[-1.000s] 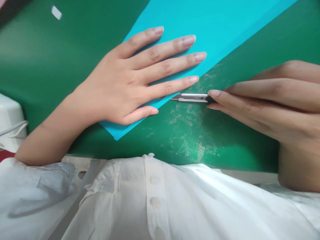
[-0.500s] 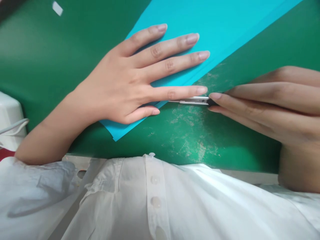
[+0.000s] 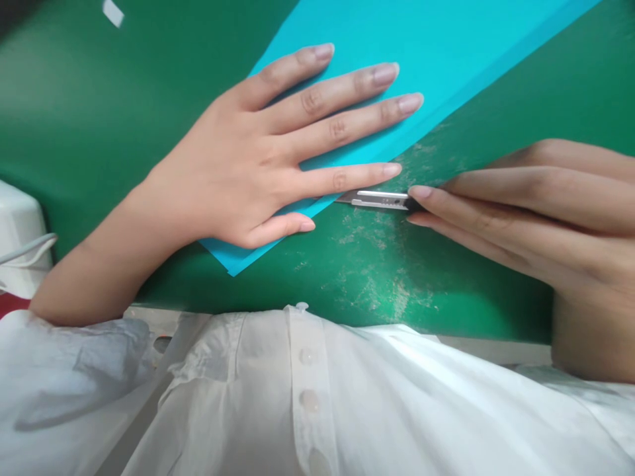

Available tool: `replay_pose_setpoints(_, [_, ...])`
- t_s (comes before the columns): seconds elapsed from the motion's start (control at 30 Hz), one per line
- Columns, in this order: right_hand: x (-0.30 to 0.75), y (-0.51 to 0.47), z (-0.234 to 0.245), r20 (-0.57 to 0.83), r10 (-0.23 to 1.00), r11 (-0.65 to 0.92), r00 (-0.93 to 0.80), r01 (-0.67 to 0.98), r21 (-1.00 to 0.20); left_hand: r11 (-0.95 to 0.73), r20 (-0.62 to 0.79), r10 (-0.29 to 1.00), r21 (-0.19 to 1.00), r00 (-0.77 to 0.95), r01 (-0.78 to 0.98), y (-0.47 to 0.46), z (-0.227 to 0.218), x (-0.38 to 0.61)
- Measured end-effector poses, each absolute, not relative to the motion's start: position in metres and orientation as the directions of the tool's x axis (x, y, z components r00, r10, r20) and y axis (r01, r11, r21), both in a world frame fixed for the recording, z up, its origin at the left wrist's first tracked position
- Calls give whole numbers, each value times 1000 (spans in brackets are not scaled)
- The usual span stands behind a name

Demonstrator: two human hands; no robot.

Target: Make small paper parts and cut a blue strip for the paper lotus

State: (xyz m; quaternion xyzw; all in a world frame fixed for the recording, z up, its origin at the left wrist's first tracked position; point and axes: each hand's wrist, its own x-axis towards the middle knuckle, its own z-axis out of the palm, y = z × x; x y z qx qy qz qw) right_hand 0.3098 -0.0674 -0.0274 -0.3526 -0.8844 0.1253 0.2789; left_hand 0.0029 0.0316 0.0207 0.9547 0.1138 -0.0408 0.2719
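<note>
A bright blue sheet of paper [image 3: 436, 53], which looks folded or layered along its right edge, lies slantwise on a green tabletop [image 3: 322, 277]. My left hand [image 3: 253, 158] rests flat on the paper with its fingers spread. From the right, my right hand [image 3: 536, 211] grips a utility knife [image 3: 380, 199] between thumb and fingers. The knife's metal end points left, and its blade slips in at the paper's lower right edge, just below my left index finger. The blade tip is hidden by the paper, and most of the handle by my right hand.
A small white piece [image 3: 113, 13] lies at the upper left of the table. At the left edge stands a white object [image 3: 22, 238] with a grey cable. Pale scuffs mark the green surface below the knife. The table's front edge is close to my white shirt.
The knife and my right hand have shifted slightly left, with the blade further under the paper's edge. My left index finger has lifted or drawn back a little from the knife.
</note>
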Motion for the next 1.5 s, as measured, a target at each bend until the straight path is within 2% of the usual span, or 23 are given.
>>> replay_pose_setpoints(0.1, [309, -68, -29, 430, 660, 752, -616, 549, -366, -836, -133, 193, 496, 972, 234, 32, 20, 3])
replay_pose_setpoints(0.33, [312, -66, -33, 477, 578, 816, -661, 482, -320, -921, -108, 146, 348, 983, 175, 31, 19, 0])
replay_pose_setpoints(0.4, [309, -74, -30, 400, 669, 743, -627, 571, -348, -934, -99, 136, 318, 986, 161, 31, 19, 0])
replay_pose_setpoints(0.5, [302, -102, -21, 95, 880, 464, -465, 802, -377, -946, -87, 123, 292, 989, 144, 31, 18, -1])
replay_pose_setpoints(0.6, [298, -133, -14, 23, 912, 387, -411, 838, -384, -932, -92, 135, 325, 986, 158, 31, 18, -2])
replay_pose_setpoints(0.77, [304, -128, -20, 7, 918, 366, -396, 842, -396, -880, -146, 187, 414, 971, 232, 31, 18, -1])
replay_pose_setpoints(0.87, [306, -93, -29, 38, 874, 448, -484, 775, -445, -886, -148, 186, 402, 971, 231, 31, 18, -2])
replay_pose_setpoints(0.93, [305, -72, -32, 180, 778, 598, -602, 624, -502, -903, -135, 167, 376, 977, 206, 31, 18, -2])
replay_pose_setpoints(1.03, [301, -58, -31, 443, 642, 763, -625, 465, -450, -932, -114, 133, 324, 984, 164, 32, 18, -2])
replay_pose_setpoints(1.1, [299, -58, -29, 498, 600, 799, -627, 431, -419, -938, -111, 124, 311, 986, 153, 32, 17, -2])
replay_pose_setpoints(1.23, [298, -62, -26, 434, 655, 752, -619, 473, -460, -921, -116, 144, 348, 983, 176, 31, 17, -3])
replay_pose_setpoints(1.37, [299, -62, -26, 242, 728, 665, -641, 575, -476, -945, -76, 126, 293, 989, 143, 30, 16, -3])
replay_pose_setpoints(1.5, [300, -60, -28, 189, 709, 668, -679, 563, -487, -931, -81, 142, 327, 987, 161, 29, 16, -4])
